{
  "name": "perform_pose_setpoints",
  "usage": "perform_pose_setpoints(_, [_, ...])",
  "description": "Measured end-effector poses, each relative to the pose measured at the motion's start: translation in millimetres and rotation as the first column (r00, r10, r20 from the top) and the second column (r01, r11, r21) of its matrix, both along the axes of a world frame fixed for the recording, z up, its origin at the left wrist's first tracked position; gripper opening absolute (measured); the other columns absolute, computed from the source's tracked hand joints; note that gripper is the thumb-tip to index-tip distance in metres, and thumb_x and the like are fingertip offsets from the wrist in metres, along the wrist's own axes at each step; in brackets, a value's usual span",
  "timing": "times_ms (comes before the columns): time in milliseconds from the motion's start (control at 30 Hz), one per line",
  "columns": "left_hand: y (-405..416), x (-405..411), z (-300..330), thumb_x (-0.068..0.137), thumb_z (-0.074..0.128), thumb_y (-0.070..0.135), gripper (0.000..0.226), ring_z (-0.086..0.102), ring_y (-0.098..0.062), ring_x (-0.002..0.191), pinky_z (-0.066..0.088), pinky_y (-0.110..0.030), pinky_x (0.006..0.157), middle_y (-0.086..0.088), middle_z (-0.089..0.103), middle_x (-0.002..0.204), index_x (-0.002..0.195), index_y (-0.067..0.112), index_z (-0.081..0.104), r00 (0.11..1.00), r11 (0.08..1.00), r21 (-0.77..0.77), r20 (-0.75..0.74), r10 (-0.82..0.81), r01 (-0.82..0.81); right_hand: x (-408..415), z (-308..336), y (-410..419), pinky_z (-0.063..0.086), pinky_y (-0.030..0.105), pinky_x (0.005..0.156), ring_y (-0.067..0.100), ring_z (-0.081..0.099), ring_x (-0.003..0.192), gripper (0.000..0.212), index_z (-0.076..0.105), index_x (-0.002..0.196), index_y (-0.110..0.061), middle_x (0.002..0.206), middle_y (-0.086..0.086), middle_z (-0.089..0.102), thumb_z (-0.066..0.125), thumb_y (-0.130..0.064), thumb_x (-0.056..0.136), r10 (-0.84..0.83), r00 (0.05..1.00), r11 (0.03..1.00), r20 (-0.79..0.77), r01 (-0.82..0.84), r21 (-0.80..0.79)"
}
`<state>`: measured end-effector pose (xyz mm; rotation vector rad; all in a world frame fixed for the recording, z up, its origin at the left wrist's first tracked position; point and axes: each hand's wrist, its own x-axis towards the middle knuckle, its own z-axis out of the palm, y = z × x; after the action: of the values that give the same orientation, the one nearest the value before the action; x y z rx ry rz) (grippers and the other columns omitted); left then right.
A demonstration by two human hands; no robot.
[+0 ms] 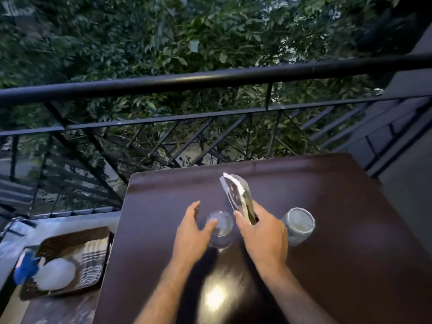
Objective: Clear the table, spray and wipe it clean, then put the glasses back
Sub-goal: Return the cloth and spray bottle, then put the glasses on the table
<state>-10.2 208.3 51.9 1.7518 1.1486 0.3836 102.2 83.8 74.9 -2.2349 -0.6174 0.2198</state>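
Your right hand (261, 232) already grips the flat packet (237, 197); curl your spread, empty left hand (194, 232) low around the clear glass (219, 224); lift straight, clearing the second glass (299, 224).

An outdoor balcony at dusk: a dark metal railing (210, 78) with diagonal bars runs past leafy trees (163, 38), and a dark wooden table (350, 230) stands beside it, high above a street.

Two clear glasses stand upright on the dark glossy table (327, 206), one glass (219, 228) near the middle and the other glass (298, 226) off to its right, both a bit blurry.
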Motion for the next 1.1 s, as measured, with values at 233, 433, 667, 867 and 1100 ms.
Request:
perform_pose_setpoints(233, [-30,13,-30,0.067,0.089,0.036,0.101,0.048,-0.004,0.129,0.035,-0.02,0.103,0.006,0.047,0.15,0.152,0.026,0.035,0.998,0.999,-0.038,-0.052,-0.033,0.031,16,-57,-22,0.056,0.038,0.073,0.03,0.069,0.083,0.037,0.061,0.118,-0.043,0.081,0.0,0.074,0.063,-0.056,0.083,-0.146,0.989,0.984,-0.024,0.143,-0.104])
perform_pose_setpoints(433, [-35,16,-48,0.066,0.09,0.036,0.109,0.043,-0.008,0.137,0.031,-0.02,0.106,0.007,0.041,0.153,0.155,0.03,0.027,0.999,1.0,-0.008,-0.026,-0.026,0.026,14,-98,-29,0.054,0.037,0.074,0.034,0.07,0.087,0.038,0.061,0.121,-0.042,0.088,0.0,0.075,0.064,-0.054,0.085,-0.149,0.989,0.971,0.013,0.149,-0.185])
perform_pose_setpoints(667, [-36,13,-61,0.076,0.083,0.034,0.095,0.052,-0.009,0.129,0.041,-0.027,0.107,0.007,0.05,0.146,0.153,0.04,0.027,0.999,0.999,0.023,-0.001,-0.035,0.035,12,-116,-37,0.054,0.036,0.076,0.032,0.071,0.088,0.042,0.06,0.125,-0.042,0.093,-0.002,0.076,0.068,-0.051,0.085,-0.181,0.983,0.971,0.0,0.179,-0.156])
perform_pose_setpoints(867, [-36,15,-70,0.071,0.083,0.042,0.1,0.05,-0.006,0.127,0.038,-0.024,0.102,0.008,0.047,0.148,0.15,0.049,0.022,1.0,1.0,0.022,0.002,-0.02,0.02,9,-110,-45,0.054,0.039,0.086,0.026,0.068,0.104,0.067,0.058,0.134,-0.024,0.116,-0.002,0.071,0.073,-0.059,0.079,-0.145,0.987,0.982,0.069,0.152,-0.11])
perform_pose_setpoints(1100, [-32,20,-73,0.067,0.087,0.041,0.096,0.053,-0.007,0.116,0.039,-0.024,0.097,0.008,0.051,0.138,0.144,0.05,0.03,1.0,0.999,0.04,-0.015,-0.016,0.016,59,-88,-85,0.042,0.05,0.105,0.035,0.047,0.124,0.08,0.047,0.138,-0.009,0.134,0.014,0.048,0.085,-0.033,0.071,-0.37,0.875,0.925,0.312,0.317,0.209])
